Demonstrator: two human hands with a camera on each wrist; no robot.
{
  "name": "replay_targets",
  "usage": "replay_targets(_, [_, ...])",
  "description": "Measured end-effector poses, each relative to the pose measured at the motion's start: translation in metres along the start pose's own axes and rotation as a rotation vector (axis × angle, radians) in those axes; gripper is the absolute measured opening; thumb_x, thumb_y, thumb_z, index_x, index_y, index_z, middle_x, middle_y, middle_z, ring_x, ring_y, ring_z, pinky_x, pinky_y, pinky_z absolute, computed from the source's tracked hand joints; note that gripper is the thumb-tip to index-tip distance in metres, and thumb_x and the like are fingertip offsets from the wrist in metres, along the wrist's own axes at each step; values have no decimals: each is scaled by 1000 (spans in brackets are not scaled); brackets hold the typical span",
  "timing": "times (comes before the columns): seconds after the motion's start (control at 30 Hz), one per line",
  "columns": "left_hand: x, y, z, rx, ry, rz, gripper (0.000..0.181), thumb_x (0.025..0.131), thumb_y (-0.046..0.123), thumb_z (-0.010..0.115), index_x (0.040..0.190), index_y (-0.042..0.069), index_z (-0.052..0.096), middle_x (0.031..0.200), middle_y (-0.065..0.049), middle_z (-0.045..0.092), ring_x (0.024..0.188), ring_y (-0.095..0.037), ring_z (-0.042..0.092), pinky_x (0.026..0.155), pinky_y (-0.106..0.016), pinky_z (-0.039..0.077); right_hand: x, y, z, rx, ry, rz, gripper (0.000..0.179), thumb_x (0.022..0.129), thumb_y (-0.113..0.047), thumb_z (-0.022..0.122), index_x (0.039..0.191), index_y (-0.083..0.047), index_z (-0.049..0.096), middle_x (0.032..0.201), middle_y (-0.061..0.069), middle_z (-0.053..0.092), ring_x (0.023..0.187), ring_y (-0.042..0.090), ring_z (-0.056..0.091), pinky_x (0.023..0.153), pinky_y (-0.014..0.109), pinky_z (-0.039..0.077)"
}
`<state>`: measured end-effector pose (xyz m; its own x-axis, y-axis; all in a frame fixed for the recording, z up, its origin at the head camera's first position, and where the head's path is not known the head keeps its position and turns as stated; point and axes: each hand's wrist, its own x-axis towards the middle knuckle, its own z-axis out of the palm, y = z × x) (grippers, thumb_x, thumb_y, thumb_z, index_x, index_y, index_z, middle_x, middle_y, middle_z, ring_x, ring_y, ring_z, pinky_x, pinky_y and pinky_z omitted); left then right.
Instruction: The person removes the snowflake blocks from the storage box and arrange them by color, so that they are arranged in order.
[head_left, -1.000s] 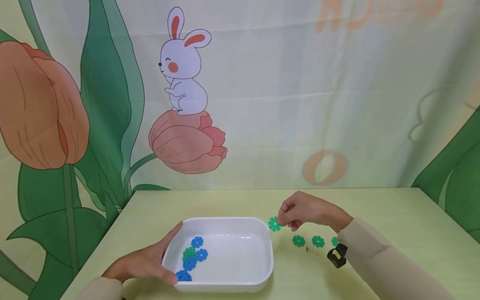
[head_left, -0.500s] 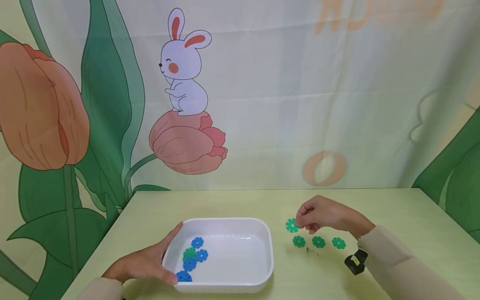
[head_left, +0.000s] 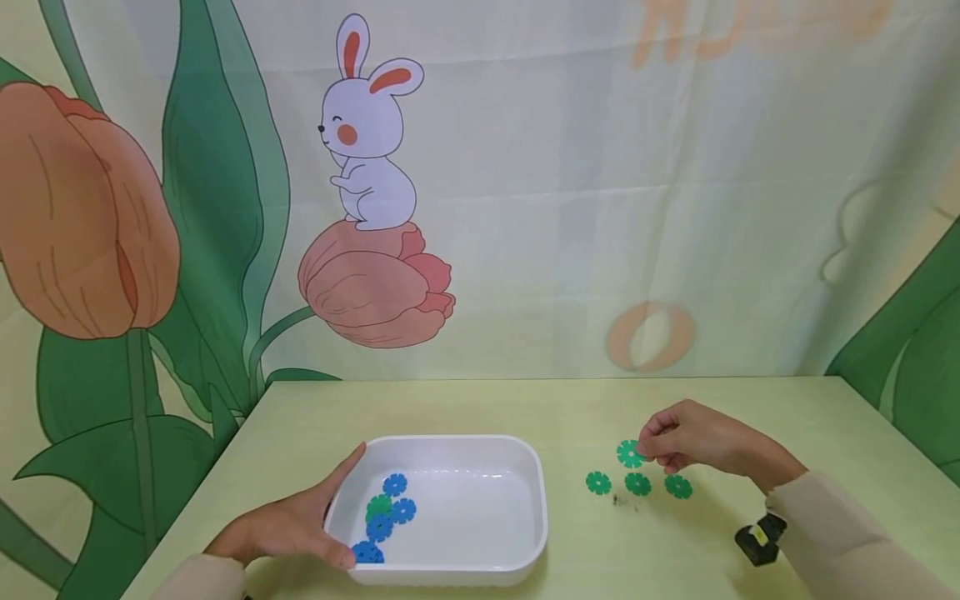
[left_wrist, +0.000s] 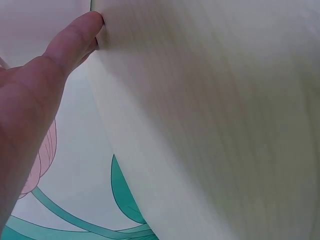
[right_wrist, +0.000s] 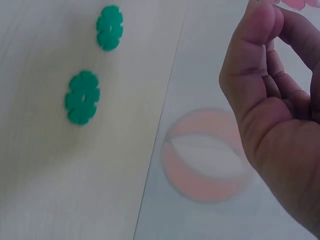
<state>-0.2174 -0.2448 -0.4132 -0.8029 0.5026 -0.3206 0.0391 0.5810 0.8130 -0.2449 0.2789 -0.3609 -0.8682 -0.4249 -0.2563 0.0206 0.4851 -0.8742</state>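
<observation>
My right hand (head_left: 699, 440) pinches a green snowflake building disc (head_left: 628, 453) by its edge, above the table. Below it, three more green snowflake discs lie in a row: a left one (head_left: 598, 482), a middle one (head_left: 637, 484) and a right one (head_left: 678, 487). A white plastic tub (head_left: 480, 575) stands to the left, with my left hand (head_left: 292, 523) gripping its left end, thumb at the front corner and fingers farther back. Inside are several blue snowflake discs (head_left: 403, 510) and a green one (head_left: 378, 506), gathered at the left. In the right wrist view the pinched disc is nearly all out of frame.
The pale yellow table (head_left: 480, 408) meets a printed cloth backdrop (head_left: 525, 208) at its far edge. Small dark specks (head_left: 616, 500) lie just in front of the row of discs. A black wrist device (head_left: 761, 538) sits at my right cuff.
My right hand has moved rightward with the green snowflake disc, from beside the tub's right rim to above the row of discs. The left hand and the tub have stayed put.
</observation>
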Motion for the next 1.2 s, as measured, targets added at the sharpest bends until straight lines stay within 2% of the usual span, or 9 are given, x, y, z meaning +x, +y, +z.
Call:
replay_targets(0.4, [-1,1,0,10,7,-9,131,77,40,85,159,23,-16,160,-22,12,126,-36,41,102,-58,42,-18,28,-20,4,44,51,22,97,-18,67,98,4,65,85,9,61,74,19,59,72,35,56])
replay_targets(0.67, [0,1,-1,12,6,-16,131,77,41,85,159,24,-16,161,-21,12,127,-35,40,103,-59,41,-28,44,-31,12,56,90,22,99,-16,64,102,5,63,87,7,60,76,18,58,71,32,54])
replay_targets(0.97, [0,0,-2,-2,-12,-1,132,77,46,84,159,21,-15,160,-21,14,128,-34,38,107,-60,36,-39,67,-43,32,36,103,20,101,-15,60,101,5,63,86,6,60,74,15,58,70,31,54])
replay_targets(1.2, [-1,0,-3,-2,-7,-11,132,76,46,85,159,22,-16,161,-20,12,130,-35,36,107,-60,36,-46,82,-47,18,84,174,21,101,-14,60,102,6,64,86,5,61,76,16,58,70,30,54])
